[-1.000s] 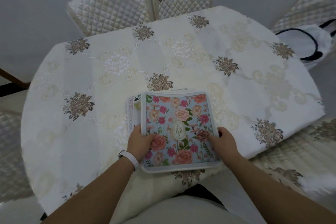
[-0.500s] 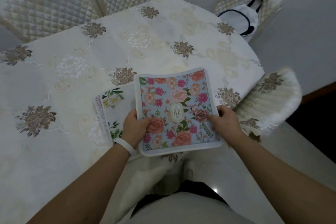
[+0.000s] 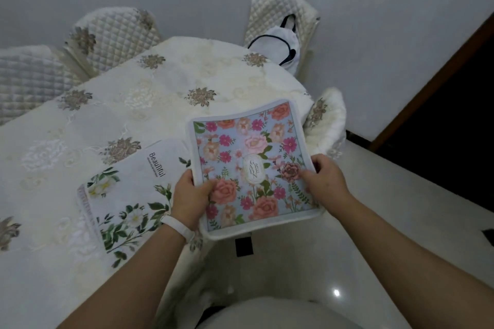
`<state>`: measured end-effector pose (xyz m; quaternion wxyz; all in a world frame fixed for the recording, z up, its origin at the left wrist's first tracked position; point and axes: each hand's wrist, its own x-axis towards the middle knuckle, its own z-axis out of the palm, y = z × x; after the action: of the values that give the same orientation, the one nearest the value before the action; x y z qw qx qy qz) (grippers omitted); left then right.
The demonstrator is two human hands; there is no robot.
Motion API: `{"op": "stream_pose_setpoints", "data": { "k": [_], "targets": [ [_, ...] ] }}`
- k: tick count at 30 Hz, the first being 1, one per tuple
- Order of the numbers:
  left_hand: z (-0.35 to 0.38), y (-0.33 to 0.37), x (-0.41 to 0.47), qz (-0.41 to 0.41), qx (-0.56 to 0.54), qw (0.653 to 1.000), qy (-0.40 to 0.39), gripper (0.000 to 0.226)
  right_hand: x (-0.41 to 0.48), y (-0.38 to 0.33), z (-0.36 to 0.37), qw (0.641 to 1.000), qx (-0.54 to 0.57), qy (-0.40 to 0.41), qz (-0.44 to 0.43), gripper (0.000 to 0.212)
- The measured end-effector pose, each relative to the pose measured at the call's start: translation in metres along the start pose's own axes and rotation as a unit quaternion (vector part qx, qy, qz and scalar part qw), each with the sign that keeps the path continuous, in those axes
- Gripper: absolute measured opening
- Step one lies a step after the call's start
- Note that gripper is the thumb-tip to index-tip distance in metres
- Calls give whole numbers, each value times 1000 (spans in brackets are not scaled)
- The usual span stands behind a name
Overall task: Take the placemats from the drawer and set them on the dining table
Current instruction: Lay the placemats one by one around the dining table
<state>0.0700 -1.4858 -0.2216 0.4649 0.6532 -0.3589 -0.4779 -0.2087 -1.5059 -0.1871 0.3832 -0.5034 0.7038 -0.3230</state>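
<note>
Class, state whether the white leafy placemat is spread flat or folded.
Spread flat: the white leafy placemat lies unfolded on the tablecloth.

The blue flowered placemat [image 3: 267,139] I hold bears a pale oval label [image 3: 252,168] at its middle, reading "GARDEN" in capitals, with the letters "RE" beside them. The white flowered placemat [image 3: 128,195] lying on the desk [image 3: 160,83] carries the word "Beautiful" in dark print. The finer line beside that word and the lettered strip [image 3: 85,211] along its left edge are too small to read.
</note>
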Motion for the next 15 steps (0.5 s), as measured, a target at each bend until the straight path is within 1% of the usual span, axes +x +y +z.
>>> {"op": "stream_pose_setpoints", "data": {
  "k": [4,9,15],
  "targets": [
    [75,7,-31,-11,0,999,-35,23,-4,37,-74,999,22,34,10,11],
    [167,15,-63,-1,16,997,-70,21,-10,94,-157,996,47,68,42,7],
    [260,25,-94,-7,14,991,-131,24,-19,141,-245,986,100,109,77,5]
  ]
}}
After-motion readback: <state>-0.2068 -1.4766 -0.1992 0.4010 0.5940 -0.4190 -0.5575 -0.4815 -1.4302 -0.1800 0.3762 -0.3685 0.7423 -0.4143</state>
